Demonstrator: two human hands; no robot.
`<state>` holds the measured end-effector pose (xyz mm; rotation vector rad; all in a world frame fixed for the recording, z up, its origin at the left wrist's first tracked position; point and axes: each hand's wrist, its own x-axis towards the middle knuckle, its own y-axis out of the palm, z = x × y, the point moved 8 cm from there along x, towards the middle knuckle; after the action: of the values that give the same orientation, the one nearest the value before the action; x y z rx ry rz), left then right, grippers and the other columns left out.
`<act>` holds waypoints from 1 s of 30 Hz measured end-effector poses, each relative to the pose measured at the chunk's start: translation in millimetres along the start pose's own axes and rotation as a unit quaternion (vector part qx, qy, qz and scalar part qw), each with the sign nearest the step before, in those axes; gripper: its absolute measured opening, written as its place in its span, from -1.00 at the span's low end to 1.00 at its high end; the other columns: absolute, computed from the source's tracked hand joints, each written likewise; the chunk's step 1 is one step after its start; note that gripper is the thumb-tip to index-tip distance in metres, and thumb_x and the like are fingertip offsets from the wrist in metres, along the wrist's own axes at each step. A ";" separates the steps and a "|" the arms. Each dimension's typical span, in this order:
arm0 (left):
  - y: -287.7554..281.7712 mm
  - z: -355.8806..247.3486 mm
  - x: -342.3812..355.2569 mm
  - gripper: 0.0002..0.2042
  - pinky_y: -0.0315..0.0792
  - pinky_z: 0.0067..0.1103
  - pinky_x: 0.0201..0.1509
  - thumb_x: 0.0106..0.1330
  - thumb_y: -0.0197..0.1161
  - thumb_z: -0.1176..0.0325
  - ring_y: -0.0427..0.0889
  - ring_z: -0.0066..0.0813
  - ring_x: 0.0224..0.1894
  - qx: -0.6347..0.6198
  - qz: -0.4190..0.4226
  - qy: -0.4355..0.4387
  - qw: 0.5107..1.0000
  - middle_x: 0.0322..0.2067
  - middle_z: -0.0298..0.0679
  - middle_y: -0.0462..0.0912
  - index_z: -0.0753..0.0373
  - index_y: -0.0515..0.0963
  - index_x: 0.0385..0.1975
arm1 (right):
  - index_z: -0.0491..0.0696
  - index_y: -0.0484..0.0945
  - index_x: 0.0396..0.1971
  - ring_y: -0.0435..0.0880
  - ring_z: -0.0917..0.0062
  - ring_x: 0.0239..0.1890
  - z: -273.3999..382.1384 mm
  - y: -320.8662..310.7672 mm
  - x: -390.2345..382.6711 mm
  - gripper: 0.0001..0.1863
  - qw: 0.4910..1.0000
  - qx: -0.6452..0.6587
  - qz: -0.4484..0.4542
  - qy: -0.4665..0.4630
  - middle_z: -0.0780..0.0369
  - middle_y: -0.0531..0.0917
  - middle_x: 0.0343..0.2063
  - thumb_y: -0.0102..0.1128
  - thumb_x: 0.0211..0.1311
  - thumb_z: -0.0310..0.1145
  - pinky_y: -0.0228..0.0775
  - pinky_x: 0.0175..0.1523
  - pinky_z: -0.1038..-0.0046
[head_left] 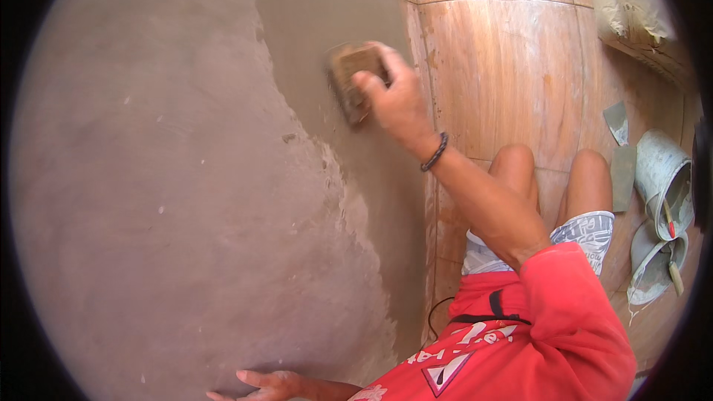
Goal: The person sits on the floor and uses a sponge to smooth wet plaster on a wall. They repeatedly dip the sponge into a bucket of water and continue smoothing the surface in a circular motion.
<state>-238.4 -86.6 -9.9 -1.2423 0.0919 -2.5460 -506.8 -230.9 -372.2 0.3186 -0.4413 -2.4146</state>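
My right hand (405,108), with a dark braided bracelet at the wrist, grips a brown, blurred rectangular sponge (347,78). The sponge lies against a darker, wet-looking grey strip (308,7) of plaster, its fingers-side edge hidden by my hand. To the left of that strip spreads a paler grey cement surface (163,178), and a ragged edge divides the two. At the bottom edge my left hand (264,388) is partly cut off, its thumb and a finger spread with nothing between them. Whether it touches the pale surface I cannot tell.
Wood-look tiles (505,67) run along the strip's right side, with my bent knees over them. Farther right are a flat scraper blade (616,122), a grey-green flat piece (623,178), a smeared bucket (657,160) and a second grey container (648,282). A paper sack (631,0) stands top right.
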 end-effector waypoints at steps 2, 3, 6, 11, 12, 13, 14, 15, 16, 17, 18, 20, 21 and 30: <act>-3.1 0.3 3.5 -0.32 -0.08 0.13 0.43 0.40 0.13 -0.14 0.06 0.20 0.45 0.003 -0.002 0.006 1.000 0.40 0.17 0.14 0.27 0.32 0.33 | -0.26 0.38 0.18 0.58 0.07 0.02 17.5 21.9 -30.9 -0.43 0.998 -0.007 0.050 -0.038 -0.11 0.58 -0.06 0.22 0.19 -0.33 0.41 0.17 0.22; -3.0 -0.6 4.8 -0.32 -0.08 0.13 0.43 0.40 0.13 -0.13 0.07 0.20 0.44 0.003 -0.003 0.009 1.000 0.39 0.17 0.14 0.27 0.32 0.33 | -0.25 0.39 0.18 0.55 0.06 0.03 25.3 31.8 -69.1 -0.43 0.994 -0.033 0.067 -0.074 -0.11 0.56 -0.05 0.24 0.18 -0.35 0.40 0.17 0.21; -6.7 0.6 4.6 -0.32 -0.07 0.13 0.43 0.41 0.12 -0.13 0.06 0.20 0.44 -0.005 -0.006 -0.006 1.000 0.40 0.17 0.14 0.28 0.31 0.34 | -0.23 0.40 0.18 0.52 0.06 0.07 2.4 12.2 -156.5 -0.43 0.975 -0.070 0.194 -0.083 -0.08 0.55 -0.02 0.26 0.14 -0.43 0.38 0.19 0.19; -5.1 -0.2 5.7 -0.33 -0.07 0.13 0.43 0.41 0.13 -0.10 0.06 0.20 0.45 0.011 0.001 0.025 1.000 0.40 0.17 0.12 0.28 0.29 0.35 | -0.26 0.43 0.14 0.58 0.04 0.06 -34.0 -36.0 -84.4 -0.47 0.993 -0.119 -0.002 -0.005 -0.09 0.58 0.00 0.24 0.16 -0.42 0.40 0.19 0.21; -5.8 -2.5 5.4 -0.33 -0.08 0.13 0.43 0.41 0.13 -0.09 0.06 0.20 0.45 0.006 0.000 0.023 1.000 0.40 0.17 0.12 0.28 0.29 0.35 | -0.27 0.42 0.14 0.57 0.03 0.07 -22.9 -29.4 -50.0 -0.47 0.997 -0.083 0.008 0.000 -0.10 0.57 0.00 0.24 0.17 -0.39 0.40 0.19 0.21; -4.5 -5.4 5.2 -0.33 -0.08 0.13 0.43 0.41 0.14 -0.08 0.06 0.20 0.45 0.003 0.004 0.024 1.000 0.40 0.17 0.12 0.28 0.29 0.35 | -0.28 0.42 0.13 0.57 0.03 0.08 -9.3 -23.8 -28.3 -0.47 0.999 -0.051 0.013 0.006 -0.12 0.56 0.01 0.24 0.18 -0.37 0.40 0.19 0.20; -2.0 -8.0 5.6 -0.34 -0.08 0.13 0.43 0.41 0.14 -0.07 0.06 0.20 0.45 0.000 0.006 0.025 1.000 0.40 0.17 0.11 0.28 0.29 0.35 | -0.27 0.42 0.14 0.56 0.02 0.08 4.4 -15.3 -23.8 -0.46 0.999 -0.049 0.020 -0.004 -0.12 0.56 0.00 0.24 0.18 -0.36 0.40 0.19 0.20; -0.6 -9.4 6.0 -0.34 -0.08 0.13 0.43 0.41 0.14 -0.06 0.06 0.20 0.45 0.000 0.008 0.027 1.000 0.40 0.17 0.11 0.29 0.29 0.35 | -0.27 0.41 0.14 0.55 0.02 0.07 15.5 -4.1 -20.4 -0.46 0.998 -0.044 0.029 -0.016 -0.12 0.56 -0.01 0.24 0.18 -0.35 0.40 0.18 0.19; -3.4 -7.7 8.0 -0.34 -0.08 0.13 0.43 0.41 0.14 -0.06 0.06 0.20 0.44 0.006 0.007 0.030 1.000 0.40 0.17 0.12 0.29 0.29 0.35 | -0.27 0.41 0.15 0.55 0.02 0.07 21.7 10.6 -21.0 -0.45 0.998 -0.030 0.046 -0.027 -0.12 0.55 -0.02 0.24 0.18 -0.34 0.39 0.18 0.18; -4.2 -6.9 9.8 -0.34 -0.08 0.13 0.43 0.41 0.15 -0.06 0.06 0.20 0.44 0.008 0.010 0.032 0.999 0.40 0.17 0.12 0.29 0.29 0.35 | -0.27 0.41 0.15 0.54 0.01 0.05 23.2 20.3 -49.0 -0.44 0.997 -0.035 0.059 -0.037 -0.11 0.55 -0.05 0.25 0.17 -0.36 0.40 0.17 0.18; -3.1 -7.9 10.3 -0.34 -0.08 0.13 0.43 0.41 0.15 -0.06 0.06 0.20 0.44 0.005 0.010 0.032 0.999 0.40 0.17 0.12 0.29 0.29 0.35 | -0.26 0.40 0.15 0.54 0.01 0.03 25.2 27.4 -89.3 -0.44 0.996 -0.042 0.068 -0.051 -0.10 0.55 -0.08 0.25 0.15 -0.37 0.41 0.15 0.17; -7.0 -5.9 9.0 -0.35 -0.08 0.12 0.43 0.41 0.15 -0.05 0.06 0.20 0.44 0.010 0.006 0.023 1.000 0.40 0.17 0.12 0.30 0.30 0.34 | -0.25 0.40 0.15 0.54 0.02 -0.02 17.3 23.4 -155.5 -0.43 0.979 -0.057 0.187 -0.059 -0.06 0.56 -0.13 0.27 0.12 -0.41 0.42 0.11 0.17; -10.5 -3.7 9.9 -0.35 -0.08 0.12 0.43 0.41 0.15 -0.05 0.06 0.20 0.44 0.014 0.005 0.021 1.000 0.40 0.18 0.12 0.30 0.30 0.34 | -0.25 0.40 0.15 0.55 0.02 -0.02 8.1 11.5 -161.5 -0.43 0.976 -0.066 0.203 -0.045 -0.06 0.56 -0.12 0.27 0.12 -0.41 0.43 0.11 0.17; -1.1 -3.2 2.5 -0.34 -0.08 0.13 0.43 0.41 0.13 -0.09 0.07 0.19 0.43 -0.016 0.001 0.015 1.000 0.40 0.17 0.11 0.29 0.31 0.32 | -0.26 0.40 0.12 0.57 0.02 0.00 18.6 11.2 -32.4 -0.48 0.998 -0.025 0.048 0.027 -0.10 0.56 -0.08 0.24 0.16 -0.42 0.42 0.13 0.20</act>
<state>-242.6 -86.6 -9.8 -1.2160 0.1403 -2.5715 -482.2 -213.9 -347.1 0.3311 -0.3625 -2.3140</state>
